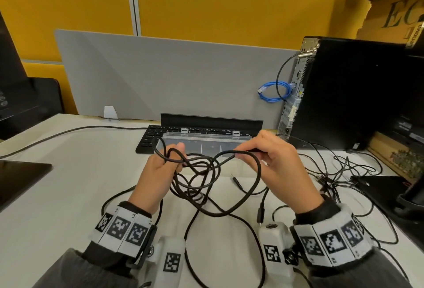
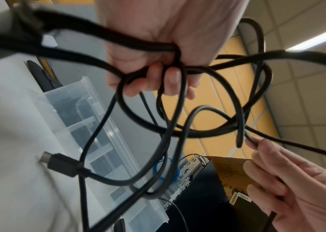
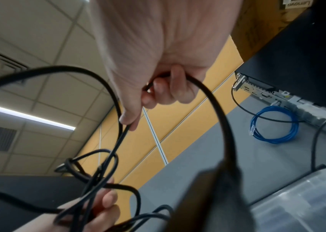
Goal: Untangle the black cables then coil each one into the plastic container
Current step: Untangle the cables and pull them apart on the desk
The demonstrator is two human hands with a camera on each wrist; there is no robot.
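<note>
Above the near middle of the desk [image 1: 68, 173], both hands hold one tangle of black cables [image 1: 202, 173] in the air, short of the plastic container [image 1: 206, 142] that sits by the far edge, propped over a keyboard [image 1: 146, 138].

On the left side, the left hand [image 1: 158, 168] has its fingers [image 2: 154, 78] curled round a bundle of several strands; the wrist view shows loops passing through the fist and hanging below it, one ending in a flat plug [image 2: 58, 163]. The knot itself lies just to the right of this hand, between the two hands.

Further right, the right hand [image 1: 275, 161] pinches a single strand between thumb and forefinger, with the other fingers [image 3: 178, 87] curled round the same cable. That strand runs nearly level, left to right, from the knot into the pinch, then drops in a wide loop toward the near edge.

My judgement: the coming move turns on this line. The pinched strand's long axis points straight at the left hand, so pulling rightward would likely tighten the crossings unless the left hand loosens its hold. The right hand is nearer the free run; the left is nearer the knot.

Loose ends and a second heap of thin cables [image 1: 344, 168] lie on the desk toward the right edge, beside a black computer tower [image 1: 355, 95]. Nothing is visibly coiled in the container yet.
</note>
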